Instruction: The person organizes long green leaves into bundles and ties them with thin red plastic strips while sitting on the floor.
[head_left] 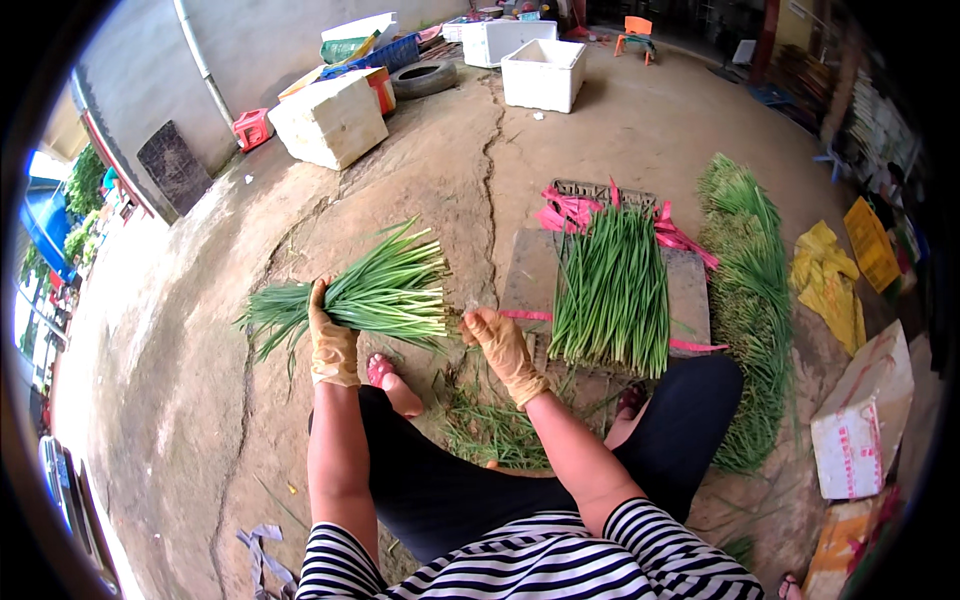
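Left of the grey board [527, 272], a broad stretch of concrete floor [180, 360] gives the left arm room on its outer side. Farther from the person than the board, and to its left, sits a white foam box [330, 120], well away from both hands. Nearer, still left of the board, the gloved left hand [333, 340] grips a bundle of green stalks [392, 290] above the floor, its thumb up over the leafy side and the other fingers closed around and beneath it. The bundle's pale ends face the board, a gap short of its left edge. In that gap is the gloved right hand [500, 350], fingers bent and drawn together near those ends; whether they pinch anything, I cannot tell. A pink ribbon [525, 315] crosses the board's left margin, its end just beside this hand. A stack of green stalks [612, 290] fills the board's middle, leaving strips showing along both sides; the person's right knee [705, 385] crowds its near right corner. Close along the board's right edge, a long heap of stalks [745, 300] narrows the space. Beyond that lie a yellow cloth [826, 280] and, nearer the person, a carton [862, 420].
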